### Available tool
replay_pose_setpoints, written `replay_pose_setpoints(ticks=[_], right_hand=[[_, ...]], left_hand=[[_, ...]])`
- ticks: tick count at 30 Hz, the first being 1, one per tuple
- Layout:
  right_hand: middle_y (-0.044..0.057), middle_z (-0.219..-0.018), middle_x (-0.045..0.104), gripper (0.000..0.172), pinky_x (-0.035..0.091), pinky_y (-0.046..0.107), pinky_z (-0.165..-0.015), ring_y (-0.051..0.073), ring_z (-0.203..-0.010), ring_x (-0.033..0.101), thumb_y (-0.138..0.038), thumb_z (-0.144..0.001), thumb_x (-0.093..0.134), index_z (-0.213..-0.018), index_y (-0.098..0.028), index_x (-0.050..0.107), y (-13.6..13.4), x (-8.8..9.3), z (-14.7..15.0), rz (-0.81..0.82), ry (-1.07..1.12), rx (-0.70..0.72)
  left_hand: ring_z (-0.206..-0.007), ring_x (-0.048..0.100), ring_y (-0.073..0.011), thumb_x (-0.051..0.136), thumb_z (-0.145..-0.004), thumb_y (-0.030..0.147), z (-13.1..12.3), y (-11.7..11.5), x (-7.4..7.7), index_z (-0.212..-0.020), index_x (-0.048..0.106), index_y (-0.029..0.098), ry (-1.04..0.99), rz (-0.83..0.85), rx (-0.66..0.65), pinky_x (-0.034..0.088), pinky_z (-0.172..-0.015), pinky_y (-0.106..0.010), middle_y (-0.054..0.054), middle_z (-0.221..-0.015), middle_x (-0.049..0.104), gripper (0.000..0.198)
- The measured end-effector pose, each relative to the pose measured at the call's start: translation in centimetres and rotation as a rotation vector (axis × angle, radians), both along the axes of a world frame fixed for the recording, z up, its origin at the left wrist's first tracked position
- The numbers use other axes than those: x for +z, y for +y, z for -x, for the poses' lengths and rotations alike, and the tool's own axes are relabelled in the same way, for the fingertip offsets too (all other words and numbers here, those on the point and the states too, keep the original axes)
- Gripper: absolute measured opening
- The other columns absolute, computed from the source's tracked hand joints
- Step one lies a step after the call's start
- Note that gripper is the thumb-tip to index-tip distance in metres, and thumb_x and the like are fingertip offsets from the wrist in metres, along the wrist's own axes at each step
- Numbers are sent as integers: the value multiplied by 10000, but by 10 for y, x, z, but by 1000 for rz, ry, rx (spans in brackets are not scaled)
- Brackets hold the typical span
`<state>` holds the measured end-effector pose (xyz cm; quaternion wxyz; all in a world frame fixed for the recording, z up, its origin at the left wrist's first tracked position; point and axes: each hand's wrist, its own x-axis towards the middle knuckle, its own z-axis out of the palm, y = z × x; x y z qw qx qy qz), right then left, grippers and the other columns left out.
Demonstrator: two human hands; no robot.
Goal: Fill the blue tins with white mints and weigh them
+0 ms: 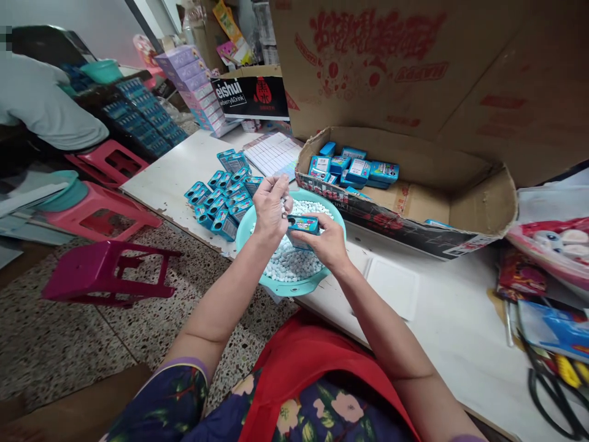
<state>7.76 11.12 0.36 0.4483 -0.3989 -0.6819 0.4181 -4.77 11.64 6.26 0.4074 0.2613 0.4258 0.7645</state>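
Observation:
Over a turquoise basin [294,287] full of small pale candies [294,261], my right hand [330,240] grips a small blue candy box [304,224]. A dark round opening shows on the box's upper face. My left hand [270,209] is curled closed just left of the box, with white candies showing between its fingers. Its fingertips point upward and stay apart from the box. To the left of the basin, several similar blue boxes [225,224] stand grouped on the white table [161,169].
A low cardboard carton [478,205] behind the basin holds several blue boxes [359,169]. A white tray lid [391,285] lies right of the basin. Scissors [552,393] rest at the far right. Left are plastic stools [108,270] and a seated person [46,101].

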Motion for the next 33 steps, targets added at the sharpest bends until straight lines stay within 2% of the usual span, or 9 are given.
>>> replay_pose_setpoints(ticks=[8,14,16,18,21,23,25,28,33], right_hand=[[30,-953,726,364,487,368,-856,234,-914,657,-378,-627,835,-947,-234,737,1,4,-1,-25,-96,-26],[26,-946,732,411,501,357,-850,215,-900,659,-407,-601,846,-950,-220,737,-2,7,-16,56,23,-10],[12,-923,730,452,517,339,-816,200,-862,664,-418,-577,861,-964,-222,734,-7,9,-38,113,104,1],[0,-909,726,474,529,317,-783,183,-824,667,-408,-569,874,-981,-227,728,-15,10,-73,149,162,-26],[-6,-908,722,450,537,297,-749,165,-793,664,-379,-578,880,-976,-237,722,-29,4,-134,134,149,-213],[-3,-905,719,435,541,299,-737,165,-786,661,-376,-589,874,-970,-236,718,-38,-7,-170,115,105,-367],[5,-904,717,439,542,309,-736,171,-786,658,-387,-596,865,-975,-228,712,-45,-25,-196,120,66,-471],[17,-908,713,439,538,325,-746,183,-803,655,-398,-597,857,-966,-214,708,-51,-52,-214,165,22,-522],[41,-976,707,466,530,363,-821,215,-901,655,-420,-600,847,-992,-215,701,-55,-77,-222,196,12,-517]], left_hand=[[-361,360,-13,791,-722,321,0,2,-9,-717,478,185,-3,9,58,230,-339,-168,90,-572,420,342],[-359,308,-17,728,-765,380,7,4,-10,-746,461,200,104,62,19,198,-343,-181,76,-604,423,323],[-394,365,-38,661,-801,430,18,1,-18,-791,494,207,282,139,22,252,-368,-186,49,-650,488,279],[-509,500,-82,625,-806,475,34,-8,-34,-870,555,210,582,287,-40,370,-447,-205,-3,-778,596,281],[-905,630,-216,582,-801,553,55,-28,-65,-1070,607,195,1069,528,-218,510,-747,-328,-102,-1141,642,449],[-1157,553,-291,477,-840,599,59,-42,-85,-1233,559,172,1263,565,-311,455,-950,-419,-140,-1314,569,586],[-1277,466,-313,387,-870,617,56,-52,-98,-1344,488,161,1387,539,-426,368,-1057,-447,-150,-1389,514,665],[-1296,445,-333,351,-873,652,45,-58,-107,-1410,434,177,1538,531,-554,344,-1067,-449,-145,-1427,483,722],[-1183,517,-342,395,-878,611,34,-54,-104,-1245,579,195,1727,533,-480,402,-974,-441,-134,-1241,603,585]])
